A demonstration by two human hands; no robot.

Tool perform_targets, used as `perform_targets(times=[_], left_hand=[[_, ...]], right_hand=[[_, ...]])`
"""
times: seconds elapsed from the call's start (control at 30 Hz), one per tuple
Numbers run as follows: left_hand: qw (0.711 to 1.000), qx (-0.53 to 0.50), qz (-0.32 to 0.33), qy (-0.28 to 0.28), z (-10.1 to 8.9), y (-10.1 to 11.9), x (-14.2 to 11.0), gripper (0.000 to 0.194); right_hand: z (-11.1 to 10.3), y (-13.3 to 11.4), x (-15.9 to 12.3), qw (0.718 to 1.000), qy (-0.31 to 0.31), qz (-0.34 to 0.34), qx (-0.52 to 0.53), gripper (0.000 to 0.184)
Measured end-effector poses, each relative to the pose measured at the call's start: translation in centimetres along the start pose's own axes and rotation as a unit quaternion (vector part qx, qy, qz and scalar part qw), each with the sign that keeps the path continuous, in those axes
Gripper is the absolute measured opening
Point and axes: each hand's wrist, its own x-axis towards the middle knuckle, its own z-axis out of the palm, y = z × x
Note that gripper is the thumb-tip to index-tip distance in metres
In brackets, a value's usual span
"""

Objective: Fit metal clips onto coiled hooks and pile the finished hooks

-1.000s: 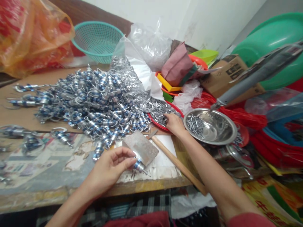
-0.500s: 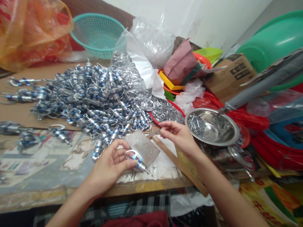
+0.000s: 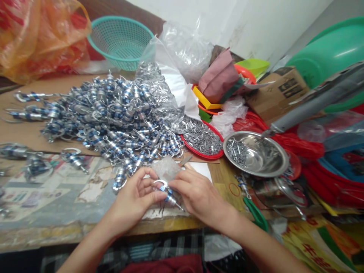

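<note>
My left hand [image 3: 135, 199] pinches a small silver-and-blue metal fitting [image 3: 167, 195] with a curved hook on top and a thin pin at its tip. My right hand [image 3: 199, 197] has closed in from the right, its fingertips pressed against the same fitting; what it carries, if anything, is too small to make out. Both hands hover over a grey metal block [image 3: 167, 168] near the table's front edge. A large heap of like fittings [image 3: 113, 113] lies behind. A red plate of small metal pieces [image 3: 201, 138] and a steel bowl [image 3: 256, 153] with pins stand to the right.
A teal basket [image 3: 122, 40], orange plastic bags [image 3: 40, 38] and clear bags [image 3: 182, 57] sit at the back. A cardboard box [image 3: 280, 93], green tub [image 3: 332, 53], grey tool [image 3: 313, 102] and red plastic fill the right. Green-handled pliers [image 3: 256, 212] lie by the table edge.
My right hand left the red plate, came back toward me and now meets the fitting in my left hand. It now covers the wooden hammer handle seen earlier.
</note>
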Motion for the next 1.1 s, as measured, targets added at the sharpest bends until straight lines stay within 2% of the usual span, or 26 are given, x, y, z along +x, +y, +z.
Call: perform_targets(times=[0.17,0.37,0.53,0.6,0.67,0.73,0.8,1.1], left_hand=[[1.0,0.004,-0.001,-0.007,-0.1,-0.1,0.0,0.035],[1.0,0.002,-0.001,-0.006,-0.1,-0.2,0.1,0.036],[1.0,0.002,-0.002,-0.007,-0.2,-0.2,0.1,0.036],[1.0,-0.001,-0.004,-0.006,-0.2,-0.3,0.2,0.037],[1.0,-0.004,-0.003,-0.007,-0.2,-0.4,0.2,0.037],[1.0,-0.008,-0.001,-0.009,-0.1,-0.3,0.2,0.036],[1.0,-0.011,0.003,-0.011,-0.1,-0.3,0.2,0.035],[1.0,-0.014,0.005,-0.005,-0.1,-0.4,0.2,0.036]], right_hand=[[-1.0,0.1,0.5,1.0,0.005,0.013,0.027,0.024],[-2.2,0.4,1.0,0.997,-0.058,-0.029,0.044,0.029],[-2.0,0.0,1.0,0.996,-0.081,0.007,0.029,0.021],[-2.0,-0.3,1.0,0.996,-0.067,0.044,0.039,0.017],[-1.8,-0.8,1.1,0.99,-0.029,0.098,0.097,0.014],[-1.5,-1.5,1.3,0.973,-0.01,0.151,0.176,0.014],[-1.0,-2.2,1.4,0.96,-0.009,0.185,0.211,0.016],[1.4,-3.1,1.4,0.98,0.037,0.167,0.102,0.018]])
